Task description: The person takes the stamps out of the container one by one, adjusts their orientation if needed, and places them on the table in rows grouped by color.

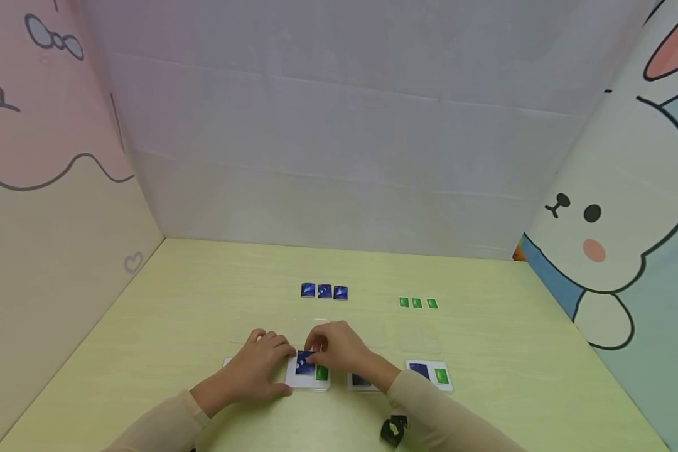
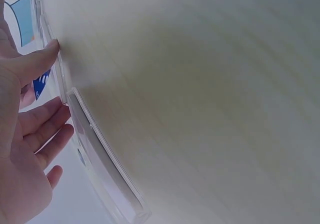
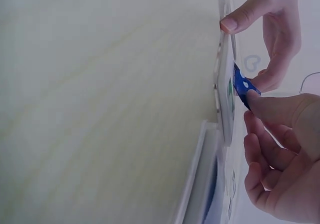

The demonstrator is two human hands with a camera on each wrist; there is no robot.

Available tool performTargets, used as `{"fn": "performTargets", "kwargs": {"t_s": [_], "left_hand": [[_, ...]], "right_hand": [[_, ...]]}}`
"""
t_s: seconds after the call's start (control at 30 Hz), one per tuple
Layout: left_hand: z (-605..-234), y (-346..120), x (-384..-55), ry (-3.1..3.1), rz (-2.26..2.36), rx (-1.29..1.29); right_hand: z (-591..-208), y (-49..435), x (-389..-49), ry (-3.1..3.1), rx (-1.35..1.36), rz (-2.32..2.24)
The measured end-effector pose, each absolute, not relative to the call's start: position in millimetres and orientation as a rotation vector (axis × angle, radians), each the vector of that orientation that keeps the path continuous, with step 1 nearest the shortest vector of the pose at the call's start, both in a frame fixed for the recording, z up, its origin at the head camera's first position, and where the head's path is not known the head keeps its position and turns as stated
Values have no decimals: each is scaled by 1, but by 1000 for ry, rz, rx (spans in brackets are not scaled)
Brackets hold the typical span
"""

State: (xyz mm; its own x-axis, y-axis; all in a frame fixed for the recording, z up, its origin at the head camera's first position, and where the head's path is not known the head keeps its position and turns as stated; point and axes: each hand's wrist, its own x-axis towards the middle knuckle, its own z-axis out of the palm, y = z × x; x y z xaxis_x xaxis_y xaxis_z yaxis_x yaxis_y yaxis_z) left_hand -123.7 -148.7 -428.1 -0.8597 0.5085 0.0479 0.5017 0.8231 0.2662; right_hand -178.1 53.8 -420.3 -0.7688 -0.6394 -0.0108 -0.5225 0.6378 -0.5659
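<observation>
My right hand point(image 1: 339, 346) pinches a small dark-blue picture card point(image 1: 304, 363) between thumb and fingers. In the right wrist view this blue card point(image 3: 244, 85) stands tilted, its lower edge at a white card in a clear case point(image 3: 227, 94). My left hand point(image 1: 258, 367) holds that cased white card point(image 1: 294, 384) at its left end, thumb at the near edge and forefinger at the far edge. Beside the blue card, a green picture point(image 1: 322, 373) shows on the white card. In the left wrist view the left thumb point(image 2: 42, 61) lies along the clear case's edge.
Another cased white card point(image 1: 364, 384) lies partly under my right wrist, and one point(image 1: 445, 376) lies farther right. A further case point(image 2: 107, 169) sits below my left hand. Three small blue cards point(image 1: 324, 291) and three green cards point(image 1: 417, 302) lie in rows farther back.
</observation>
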Motion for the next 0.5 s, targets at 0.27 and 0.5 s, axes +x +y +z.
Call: {"fn": "performTargets", "kwargs": {"t_s": [0.27,0.5], "left_hand": [[-427,-149,-126,2968,415,824],[-426,-149,-124,2946,440,804]], "right_hand": [[-419,57,-188,2517,-947,-925],[-417,59,-193,2405,-836,-1013]]}}
